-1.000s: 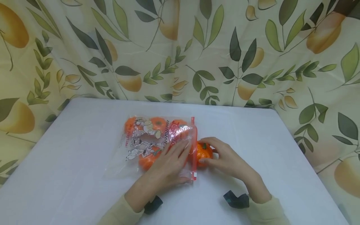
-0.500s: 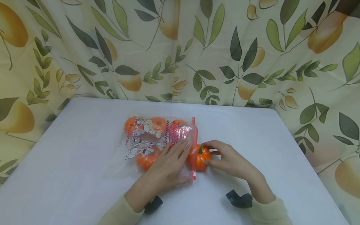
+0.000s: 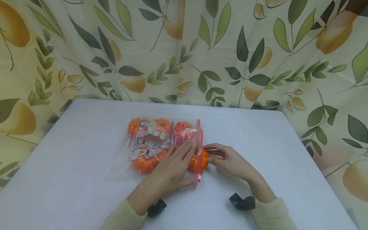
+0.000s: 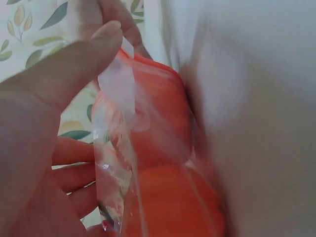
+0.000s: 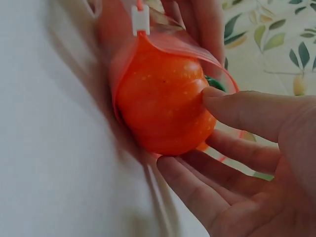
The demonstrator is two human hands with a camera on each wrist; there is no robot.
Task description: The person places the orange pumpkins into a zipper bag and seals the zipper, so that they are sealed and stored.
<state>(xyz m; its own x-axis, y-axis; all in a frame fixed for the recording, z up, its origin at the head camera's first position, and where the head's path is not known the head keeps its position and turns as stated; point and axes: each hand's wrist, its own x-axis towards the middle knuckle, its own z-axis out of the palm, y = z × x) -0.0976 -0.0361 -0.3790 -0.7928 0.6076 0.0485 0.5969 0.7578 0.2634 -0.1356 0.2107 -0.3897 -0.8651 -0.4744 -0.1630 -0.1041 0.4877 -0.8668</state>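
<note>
A clear zip bag [image 3: 156, 139] with printed cartoon figures and a red zip edge lies flat, its mouth to the right. Several orange pumpkins [image 3: 145, 164] show through its film. My left hand [image 3: 169, 167] rests on the bag near the mouth with its fingers straight. In the left wrist view, the thumb [image 4: 84, 61] touches the film by the zip edge. At the mouth, my right hand [image 3: 231, 161] holds a small orange pumpkin [image 5: 163, 103] with a green stem between thumb and fingertips. Most of that pumpkin is inside the bag, its right side still outside.
A white table [image 3: 86, 191] bears the bag. Behind it hangs a cloth [image 3: 184, 57] printed with leaves and fruit. Dark wrist-worn devices [image 3: 242, 202] sit at both sleeves. A white slider [image 5: 140, 20] is at the near end of the zip.
The small pumpkin has moved left into the bag's mouth, with my right hand following. Its stem has tipped and gone behind the film. The left hand has stayed put on the bag.
</note>
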